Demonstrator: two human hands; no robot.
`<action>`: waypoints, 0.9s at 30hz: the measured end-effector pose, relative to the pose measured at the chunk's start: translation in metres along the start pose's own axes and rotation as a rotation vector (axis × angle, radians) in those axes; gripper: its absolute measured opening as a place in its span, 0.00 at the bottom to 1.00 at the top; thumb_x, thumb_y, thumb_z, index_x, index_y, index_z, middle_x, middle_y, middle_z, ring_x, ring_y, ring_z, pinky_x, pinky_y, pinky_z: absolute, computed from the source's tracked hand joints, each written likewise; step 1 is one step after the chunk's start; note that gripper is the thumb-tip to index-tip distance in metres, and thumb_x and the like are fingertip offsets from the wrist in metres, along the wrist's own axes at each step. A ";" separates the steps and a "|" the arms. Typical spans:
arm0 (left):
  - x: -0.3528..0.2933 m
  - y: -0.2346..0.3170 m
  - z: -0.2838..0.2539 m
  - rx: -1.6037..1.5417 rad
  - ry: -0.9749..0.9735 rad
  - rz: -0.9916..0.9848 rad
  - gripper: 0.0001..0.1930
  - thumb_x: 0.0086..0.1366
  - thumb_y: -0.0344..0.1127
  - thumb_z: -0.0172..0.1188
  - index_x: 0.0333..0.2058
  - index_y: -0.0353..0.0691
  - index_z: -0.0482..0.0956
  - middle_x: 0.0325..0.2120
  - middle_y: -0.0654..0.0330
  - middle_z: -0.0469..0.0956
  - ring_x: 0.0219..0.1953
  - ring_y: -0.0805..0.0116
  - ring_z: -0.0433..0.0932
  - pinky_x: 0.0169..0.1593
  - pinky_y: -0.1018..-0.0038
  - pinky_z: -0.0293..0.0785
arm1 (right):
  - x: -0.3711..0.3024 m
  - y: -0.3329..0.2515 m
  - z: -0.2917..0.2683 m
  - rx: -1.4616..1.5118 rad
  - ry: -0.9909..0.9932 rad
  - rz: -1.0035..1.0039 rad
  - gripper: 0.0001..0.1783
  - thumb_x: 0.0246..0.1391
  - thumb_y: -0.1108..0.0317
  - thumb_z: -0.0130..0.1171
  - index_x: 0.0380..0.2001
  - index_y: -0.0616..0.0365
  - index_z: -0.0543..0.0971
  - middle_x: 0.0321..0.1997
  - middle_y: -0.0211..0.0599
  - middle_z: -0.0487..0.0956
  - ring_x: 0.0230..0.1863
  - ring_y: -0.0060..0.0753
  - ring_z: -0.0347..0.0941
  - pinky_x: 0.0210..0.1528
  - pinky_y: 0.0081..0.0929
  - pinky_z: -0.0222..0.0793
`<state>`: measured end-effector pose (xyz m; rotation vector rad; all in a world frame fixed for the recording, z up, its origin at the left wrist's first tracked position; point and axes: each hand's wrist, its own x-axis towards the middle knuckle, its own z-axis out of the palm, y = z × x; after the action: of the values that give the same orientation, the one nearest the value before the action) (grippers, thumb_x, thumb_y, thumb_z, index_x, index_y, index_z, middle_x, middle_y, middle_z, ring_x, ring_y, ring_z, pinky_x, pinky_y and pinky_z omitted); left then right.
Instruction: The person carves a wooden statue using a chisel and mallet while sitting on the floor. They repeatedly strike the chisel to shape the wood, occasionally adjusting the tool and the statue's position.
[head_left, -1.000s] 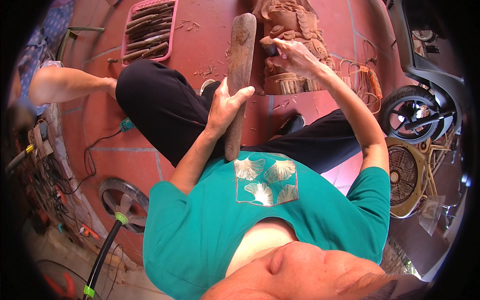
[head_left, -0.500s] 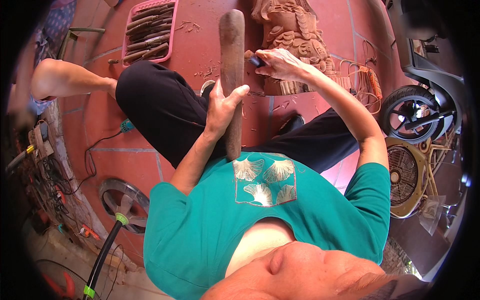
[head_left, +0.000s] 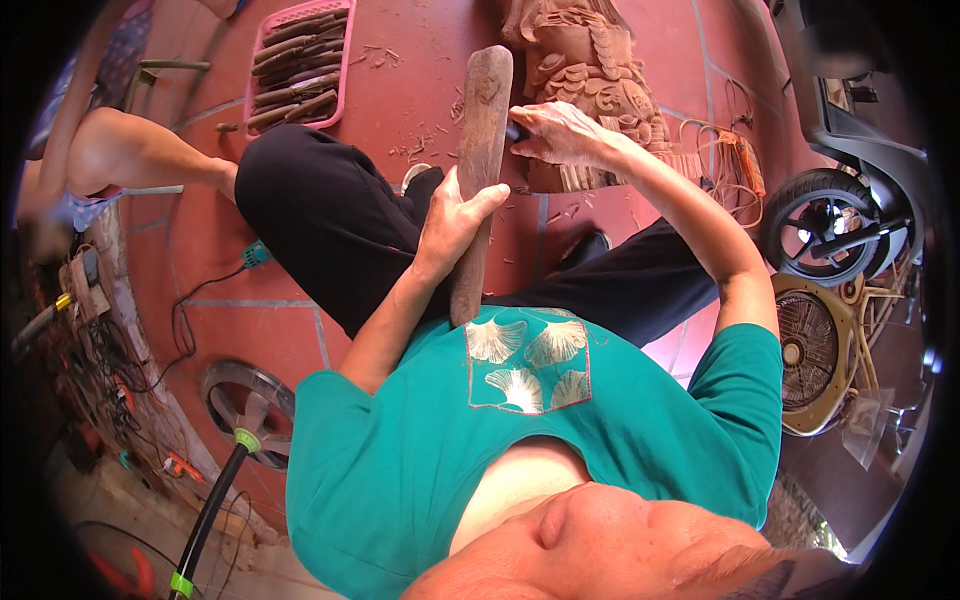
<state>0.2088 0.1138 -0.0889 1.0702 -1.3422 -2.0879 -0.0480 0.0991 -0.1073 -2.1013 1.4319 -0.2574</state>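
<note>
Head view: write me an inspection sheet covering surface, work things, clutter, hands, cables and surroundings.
Surface: red tiled floor.
Work things: wooden bat; carved wood piece; pink basket of slender brown pieces.
Clutter: wood shavings scattered between basket and carving.
Hands: left hand grips the bat; right hand holds a dark object, partly hidden by the bat.
Cables: black cable from a teal device; orange cord bundle right of the carving.
Surroundings: fan and wheel at right; another person's leg at left.
</note>
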 end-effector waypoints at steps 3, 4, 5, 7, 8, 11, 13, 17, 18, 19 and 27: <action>-0.005 0.015 0.002 -0.094 0.021 -0.015 0.15 0.68 0.41 0.64 0.41 0.38 0.70 0.23 0.64 0.74 0.18 0.76 0.74 0.22 0.79 0.74 | -0.002 0.002 0.002 0.008 0.044 -0.027 0.21 0.53 0.61 0.69 0.42 0.63 0.74 0.35 0.50 0.80 0.38 0.60 0.78 0.38 0.50 0.73; -0.005 0.013 0.001 -0.102 0.078 0.039 0.16 0.67 0.41 0.64 0.42 0.37 0.71 0.22 0.63 0.74 0.18 0.76 0.74 0.22 0.77 0.74 | -0.003 -0.001 0.001 0.005 0.072 -0.044 0.20 0.52 0.62 0.69 0.41 0.63 0.74 0.35 0.49 0.80 0.37 0.60 0.78 0.38 0.50 0.73; -0.004 0.011 -0.002 -0.109 0.135 0.092 0.17 0.67 0.42 0.64 0.43 0.36 0.71 0.22 0.63 0.74 0.18 0.75 0.74 0.21 0.76 0.73 | -0.002 -0.001 0.000 -0.012 0.078 -0.058 0.20 0.52 0.62 0.69 0.41 0.63 0.74 0.34 0.49 0.80 0.37 0.60 0.78 0.38 0.50 0.73; -0.007 0.018 0.002 -0.163 0.229 0.205 0.17 0.66 0.41 0.65 0.43 0.35 0.70 0.21 0.61 0.74 0.17 0.74 0.74 0.21 0.75 0.73 | -0.002 0.000 0.000 -0.042 0.096 -0.082 0.20 0.52 0.62 0.69 0.42 0.63 0.74 0.34 0.49 0.81 0.37 0.60 0.79 0.37 0.50 0.74; -0.007 0.015 0.005 -0.138 0.218 0.151 0.17 0.66 0.41 0.65 0.43 0.35 0.71 0.22 0.61 0.75 0.17 0.74 0.74 0.21 0.75 0.73 | -0.002 -0.001 0.001 -0.034 0.060 -0.054 0.21 0.53 0.61 0.69 0.43 0.63 0.74 0.34 0.50 0.80 0.37 0.61 0.78 0.37 0.51 0.73; -0.002 0.003 0.006 -0.082 0.113 0.004 0.16 0.67 0.41 0.65 0.42 0.37 0.70 0.23 0.62 0.74 0.18 0.75 0.74 0.21 0.77 0.73 | 0.000 0.002 0.001 -0.030 -0.004 0.008 0.24 0.56 0.57 0.68 0.46 0.63 0.72 0.32 0.50 0.78 0.37 0.62 0.77 0.37 0.51 0.71; -0.001 0.003 0.003 -0.146 -0.011 -0.084 0.15 0.67 0.42 0.64 0.41 0.39 0.70 0.23 0.63 0.74 0.18 0.76 0.73 0.21 0.79 0.74 | -0.004 0.001 -0.001 -0.034 0.004 0.049 0.23 0.57 0.56 0.67 0.46 0.62 0.72 0.28 0.50 0.77 0.35 0.62 0.77 0.36 0.51 0.71; 0.005 -0.002 -0.003 -0.249 -0.001 -0.088 0.15 0.67 0.43 0.64 0.40 0.39 0.70 0.22 0.63 0.73 0.17 0.77 0.73 0.21 0.80 0.75 | -0.011 0.009 -0.022 0.009 0.090 0.235 0.25 0.60 0.54 0.64 0.46 0.66 0.71 0.30 0.57 0.80 0.38 0.61 0.80 0.41 0.52 0.75; 0.005 -0.001 -0.003 -0.254 0.009 -0.081 0.15 0.67 0.43 0.64 0.39 0.39 0.70 0.21 0.64 0.73 0.17 0.77 0.73 0.21 0.80 0.75 | -0.015 0.010 -0.028 -0.008 0.116 0.286 0.27 0.61 0.53 0.64 0.46 0.69 0.70 0.31 0.57 0.80 0.38 0.60 0.80 0.41 0.51 0.75; 0.004 0.000 -0.002 -0.260 0.018 -0.074 0.15 0.67 0.43 0.64 0.39 0.39 0.70 0.21 0.64 0.73 0.16 0.77 0.73 0.21 0.80 0.75 | -0.020 0.017 -0.031 -0.052 0.139 0.280 0.28 0.61 0.53 0.63 0.48 0.69 0.71 0.32 0.56 0.81 0.37 0.60 0.81 0.40 0.51 0.75; 0.004 0.002 0.004 -0.120 0.015 -0.029 0.15 0.67 0.43 0.64 0.37 0.39 0.71 0.21 0.64 0.74 0.16 0.77 0.74 0.21 0.80 0.74 | -0.030 0.001 -0.035 0.060 0.116 0.257 0.31 0.61 0.48 0.63 0.56 0.63 0.71 0.31 0.53 0.79 0.38 0.61 0.78 0.39 0.52 0.71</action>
<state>0.2029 0.1124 -0.0878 1.0581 -1.1844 -2.1479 -0.0773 0.1132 -0.0748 -1.8558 1.7216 -0.3205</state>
